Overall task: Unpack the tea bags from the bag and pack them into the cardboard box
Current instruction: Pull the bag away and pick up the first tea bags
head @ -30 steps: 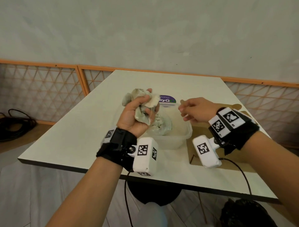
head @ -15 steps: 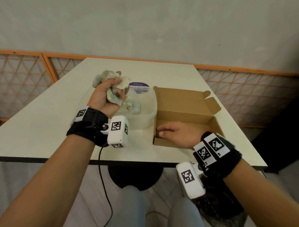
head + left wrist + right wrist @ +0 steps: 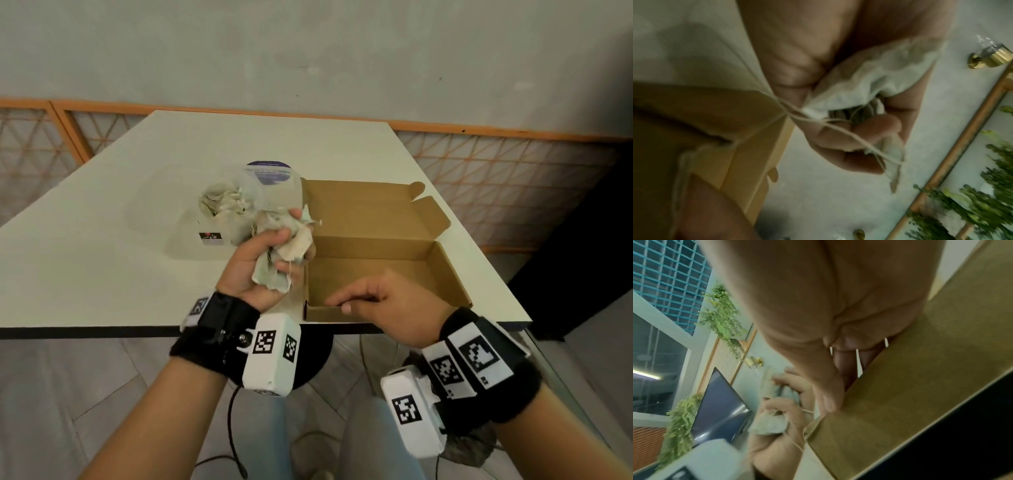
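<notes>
Transfer step: left hand (image 3: 265, 260) clutches wad of tea bags (image 3: 286, 240) at left wall of cardboard box (image 3: 376, 274), still empty. Right hand (image 3: 383, 305) loosely curled, steadying front rim, holding nothing. Next: move wad over box, release. More tea bags remain in bag (image 3: 236, 202) on desk (image 3: 102, 240).

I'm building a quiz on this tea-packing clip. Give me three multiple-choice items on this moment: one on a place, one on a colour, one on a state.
1. Where is the cardboard box relative to the clear tub?
A. to its right
B. to its left
C. stacked on it

2. What colour is the box?
A. white
B. brown
C. blue

3. What is the left hand doing?
A. lying flat on the table
B. gripping a bunch of tea bags
C. hanging empty

Key: 1 A, the cardboard box sits right of the clear tub. 2 B, plain brown card. 3 B, the left hand is curled round the tea bags.
</notes>
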A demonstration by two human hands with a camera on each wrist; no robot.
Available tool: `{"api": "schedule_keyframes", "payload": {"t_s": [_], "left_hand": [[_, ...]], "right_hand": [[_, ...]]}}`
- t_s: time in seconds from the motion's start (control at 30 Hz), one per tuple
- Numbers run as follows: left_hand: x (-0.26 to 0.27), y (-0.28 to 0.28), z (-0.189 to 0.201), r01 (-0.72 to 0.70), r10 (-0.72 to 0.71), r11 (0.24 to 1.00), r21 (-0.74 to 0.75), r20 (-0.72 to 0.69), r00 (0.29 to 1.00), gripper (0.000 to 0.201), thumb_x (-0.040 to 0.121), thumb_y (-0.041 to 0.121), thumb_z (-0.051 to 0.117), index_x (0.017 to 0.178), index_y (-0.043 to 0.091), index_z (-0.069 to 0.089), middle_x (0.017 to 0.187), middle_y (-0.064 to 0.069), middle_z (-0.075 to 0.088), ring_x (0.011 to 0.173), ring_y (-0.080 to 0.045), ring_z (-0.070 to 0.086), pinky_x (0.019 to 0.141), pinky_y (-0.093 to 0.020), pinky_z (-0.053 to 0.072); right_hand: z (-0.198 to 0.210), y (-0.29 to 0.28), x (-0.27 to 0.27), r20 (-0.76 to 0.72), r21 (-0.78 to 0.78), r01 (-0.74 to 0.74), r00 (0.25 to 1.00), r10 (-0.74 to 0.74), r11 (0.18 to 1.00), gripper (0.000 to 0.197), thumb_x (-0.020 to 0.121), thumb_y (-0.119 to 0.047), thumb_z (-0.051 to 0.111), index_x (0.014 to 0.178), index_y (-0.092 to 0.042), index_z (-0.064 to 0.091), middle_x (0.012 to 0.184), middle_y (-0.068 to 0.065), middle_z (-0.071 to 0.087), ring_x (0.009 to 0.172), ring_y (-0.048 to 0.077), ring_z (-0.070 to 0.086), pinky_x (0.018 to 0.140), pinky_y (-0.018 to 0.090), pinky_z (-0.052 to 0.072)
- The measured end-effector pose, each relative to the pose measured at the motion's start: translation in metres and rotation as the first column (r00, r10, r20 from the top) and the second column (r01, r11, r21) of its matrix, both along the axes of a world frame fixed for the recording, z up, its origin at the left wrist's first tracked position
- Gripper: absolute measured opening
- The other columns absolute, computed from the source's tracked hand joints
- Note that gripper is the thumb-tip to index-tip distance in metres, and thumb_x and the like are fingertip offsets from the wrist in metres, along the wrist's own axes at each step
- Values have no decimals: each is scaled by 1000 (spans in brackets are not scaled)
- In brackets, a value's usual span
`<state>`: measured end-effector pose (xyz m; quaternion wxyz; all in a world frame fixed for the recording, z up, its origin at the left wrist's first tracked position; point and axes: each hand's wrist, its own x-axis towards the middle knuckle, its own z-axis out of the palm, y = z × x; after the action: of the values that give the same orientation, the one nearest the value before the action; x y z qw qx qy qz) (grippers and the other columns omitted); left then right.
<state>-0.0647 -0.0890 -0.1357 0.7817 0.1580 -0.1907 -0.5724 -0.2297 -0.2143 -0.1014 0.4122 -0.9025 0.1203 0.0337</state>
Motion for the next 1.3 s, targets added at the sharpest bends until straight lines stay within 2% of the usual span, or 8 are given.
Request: {"api": "schedule_keyframes", "payload": {"t_s": [0.13, 0.2, 0.37, 0.5, 0.63, 0.93, 1.17, 1.3], "left_hand": [[-2, 0, -13, -54, 62, 995, 84, -85, 994, 43, 57, 1, 85, 95, 12, 69, 92, -7, 63, 71, -12, 62, 39, -12, 44], [-2, 3, -13, -103, 114, 988, 115, -88, 990, 43, 53, 2, 87, 92, 11, 70, 91, -8, 64, 69, -13, 63, 37, -11, 42], [-5, 4, -16, -332, 328, 891, 308, 66, 942, 10, 74, 11, 67, 81, 13, 74, 84, -12, 61, 64, -14, 55, 33, -8, 33], [-5, 2, -20, -377, 341, 879, 292, 168, 925, 6, 72, 15, 69, 77, 17, 71, 74, -4, 43, 57, -5, 36, 33, -8, 29], [-2, 3, -28, -338, 309, 912, 231, 152, 939, 45, 66, 17, 84, 100, 8, 56, 68, -2, 58, 41, -1, 47, 35, -8, 34], [-5, 2, -17, -338, 325, 894, 294, 95, 941, 21, 81, 17, 60, 100, 10, 55, 81, -3, 64, 63, -4, 60, 32, -7, 33], [-8, -3, 10, -499, 291, 802, 329, 513, 807, 16, 80, 14, 64, 94, 7, 62, 80, -6, 65, 67, -9, 63, 33, -10, 31], [-16, -21, 32, -506, 195, 798, 327, 654, 731, 15, 84, 9, 65, 98, 6, 64, 83, -8, 68, 69, -9, 66, 35, -11, 33]], "right_hand": [[-6, 3, -3, 59, 77, -39, 998, 34, 996, 23, 91, -13, 56, 105, -25, 70, 99, -15, 67, 97, 1, 60, 91, 12, 42], [-4, -4, 1, 134, 267, -6, 991, -31, 964, 21, 89, -12, 58, 102, -25, 68, 102, -7, 70, 97, 5, 64, 90, 18, 48], [-6, -16, 24, 146, 698, 162, 921, -361, 697, 14, 87, -10, 57, 97, -13, 66, 91, 4, 71, 85, 13, 66, 75, 23, 53], [-9, 3, 47, 93, 590, 200, 946, -312, 782, 19, 81, -25, 65, 97, -14, 63, 84, 0, 68, 74, 10, 63, 67, 23, 49], [-14, 18, 63, 138, 496, 200, 943, -304, 845, 17, 82, -22, 68, 94, -12, 60, 76, -1, 63, 62, 6, 57, 54, 16, 44], [-6, -11, 56, 217, 707, 282, 786, -579, 648, 24, 82, -3, 64, 65, -14, 52, 75, 3, 59, 73, 16, 56, 68, 27, 50], [0, -39, 41, 208, 721, 322, 743, -636, 613, 28, 83, 0, 60, 61, -13, 49, 78, 8, 60, 77, 22, 62, 65, 27, 53], [4, -47, 36, 283, 667, 334, 714, -641, 666, 23, 83, 0, 61, 73, -16, 49, 59, 1, 65, 57, 11, 64, 51, 18, 47]]}}
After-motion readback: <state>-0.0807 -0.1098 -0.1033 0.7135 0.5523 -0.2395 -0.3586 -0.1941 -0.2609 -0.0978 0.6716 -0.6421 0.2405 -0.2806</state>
